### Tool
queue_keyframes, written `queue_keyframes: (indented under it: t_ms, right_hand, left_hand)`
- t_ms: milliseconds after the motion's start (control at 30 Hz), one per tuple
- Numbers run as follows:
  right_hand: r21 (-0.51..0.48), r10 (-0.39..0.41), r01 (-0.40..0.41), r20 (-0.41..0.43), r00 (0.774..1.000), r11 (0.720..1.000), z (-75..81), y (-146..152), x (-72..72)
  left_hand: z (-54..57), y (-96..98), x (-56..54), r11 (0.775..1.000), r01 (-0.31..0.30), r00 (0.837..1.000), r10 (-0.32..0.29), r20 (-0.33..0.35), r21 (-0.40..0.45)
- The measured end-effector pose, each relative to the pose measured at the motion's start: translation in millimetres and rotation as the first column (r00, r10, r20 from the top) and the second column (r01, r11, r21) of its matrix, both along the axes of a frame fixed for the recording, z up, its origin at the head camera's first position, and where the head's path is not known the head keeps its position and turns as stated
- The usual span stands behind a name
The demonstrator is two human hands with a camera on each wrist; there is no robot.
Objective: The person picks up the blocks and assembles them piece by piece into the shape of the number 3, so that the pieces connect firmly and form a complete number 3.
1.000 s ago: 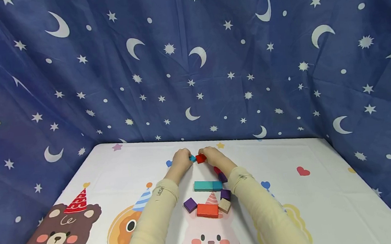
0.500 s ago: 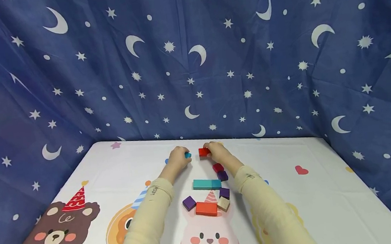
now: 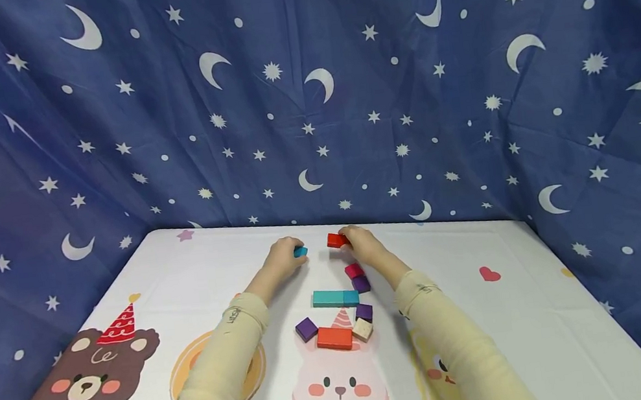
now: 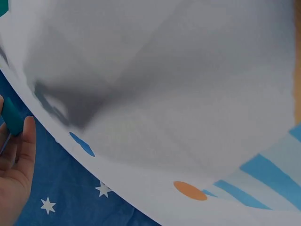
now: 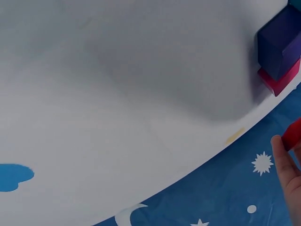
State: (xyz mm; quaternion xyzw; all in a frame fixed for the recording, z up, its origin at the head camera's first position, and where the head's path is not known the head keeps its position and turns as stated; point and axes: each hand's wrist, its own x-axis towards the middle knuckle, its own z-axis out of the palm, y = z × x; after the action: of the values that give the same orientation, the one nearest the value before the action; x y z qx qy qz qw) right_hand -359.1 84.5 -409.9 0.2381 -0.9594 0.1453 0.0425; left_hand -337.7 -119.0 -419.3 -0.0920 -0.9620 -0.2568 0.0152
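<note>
My left hand pinches a small blue block near the back of the table; the same block shows teal at the edge of the left wrist view. To the right, my right hand grips a red block, whose left end sticks out past the fingers. A gap separates the two held blocks. Nearer to me lie a crimson block touching a purple block, then a long teal block with a blue block at its right end.
Closer in, an orange-red block lies between a tilted purple cube and a beige block, with another purple block behind the beige one. The white printed tablecloth ends at a blue star-patterned curtain.
My hands have moved apart, the left going left with the blue block and the right going right and back with the red block. The crimson block has come into fuller view.
</note>
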Motion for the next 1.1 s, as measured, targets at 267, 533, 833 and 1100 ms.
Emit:
queue_keyframes:
  t_ms: [267, 533, 833, 1100]
  right_hand:
    - [-0.041, 0.064, -0.065, -0.012, 0.998, 0.997, 4.6, 8, 8.9]
    - [-0.040, 0.056, -0.056, -0.016, 0.998, 0.998, 5.2, 23, 12.8]
    - [-0.082, 0.073, -0.077, -0.054, 0.996, 0.994, 12.3, 24, 15.5]
    - [-0.088, 0.128, -0.129, -0.027, 0.991, 0.988, 14.2, 23, 17.8]
  left_hand:
    - [3.3, -9.3, 7.6, 0.999, 0.032, 0.999, -0.032, 0.004, -0.036]
    - [1.9, -12.3, 14.7, 0.995, 0.084, 0.996, -0.086, -0.030, -0.052]
    - [6.1, -17.4, 23.9, 0.994, 0.099, 0.994, -0.100, -0.044, -0.041]
    - [6.6, -21.9, 30.2, 0.994, 0.091, 0.993, -0.094, -0.067, -0.056]
